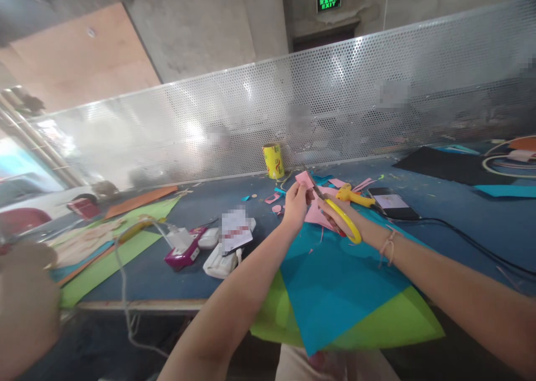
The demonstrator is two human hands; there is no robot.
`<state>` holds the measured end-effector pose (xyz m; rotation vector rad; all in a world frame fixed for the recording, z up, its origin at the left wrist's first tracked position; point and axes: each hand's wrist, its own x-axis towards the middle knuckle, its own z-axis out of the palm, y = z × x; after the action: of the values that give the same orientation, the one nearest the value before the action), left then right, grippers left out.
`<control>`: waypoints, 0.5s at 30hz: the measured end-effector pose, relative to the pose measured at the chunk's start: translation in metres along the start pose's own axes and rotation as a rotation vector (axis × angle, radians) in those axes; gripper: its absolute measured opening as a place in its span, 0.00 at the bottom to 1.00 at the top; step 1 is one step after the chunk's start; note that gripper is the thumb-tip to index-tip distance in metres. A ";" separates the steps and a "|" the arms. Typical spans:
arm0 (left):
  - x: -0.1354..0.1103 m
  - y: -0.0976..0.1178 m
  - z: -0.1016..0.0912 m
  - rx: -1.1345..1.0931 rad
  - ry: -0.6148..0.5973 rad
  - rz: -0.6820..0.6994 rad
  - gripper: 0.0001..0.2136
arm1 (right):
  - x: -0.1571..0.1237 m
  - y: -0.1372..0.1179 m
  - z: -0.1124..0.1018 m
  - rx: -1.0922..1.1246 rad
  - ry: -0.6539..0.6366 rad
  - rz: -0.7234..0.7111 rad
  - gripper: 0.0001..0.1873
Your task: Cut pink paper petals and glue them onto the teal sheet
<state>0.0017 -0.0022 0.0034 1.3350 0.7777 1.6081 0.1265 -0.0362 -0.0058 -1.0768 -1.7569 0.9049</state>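
Note:
My left hand (pixel 296 203) pinches a small piece of pink paper (pixel 303 179) above the table. Closed around the yellow-handled scissors (pixel 344 218) is my right hand (pixel 331 209), its fingers partly hidden by the handle. The scissor blades point up and away, touching or right beside the pink piece. Under my hands lies a larger pink sheet (pixel 317 216). A big blue sheet (pixel 335 275) rests on a green sheet (pixel 402 319), both hanging over the front table edge. Just right of my right hand is a yellow glue gun (pixel 355 195).
A yellow can (pixel 273 161) stands against the perforated metal divider (pixel 234 118). Power strips (pixel 184 252) with cables, a phone (pixel 393 202) and a black sheet (pixel 439 166) lie about. Paper scraps surround my hands. Another person's blurred arm (pixel 27 308) enters at left.

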 end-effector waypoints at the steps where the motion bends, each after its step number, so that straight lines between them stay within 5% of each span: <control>1: -0.001 0.000 0.001 0.000 -0.014 -0.003 0.13 | -0.002 -0.002 0.000 0.020 -0.013 0.009 0.19; 15: -0.003 0.004 0.005 -0.037 -0.045 -0.060 0.15 | 0.002 -0.010 -0.008 0.119 -0.047 0.146 0.23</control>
<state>0.0059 -0.0074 0.0069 1.3046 0.7509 1.5334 0.1308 -0.0367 0.0063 -1.1246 -1.6560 1.1191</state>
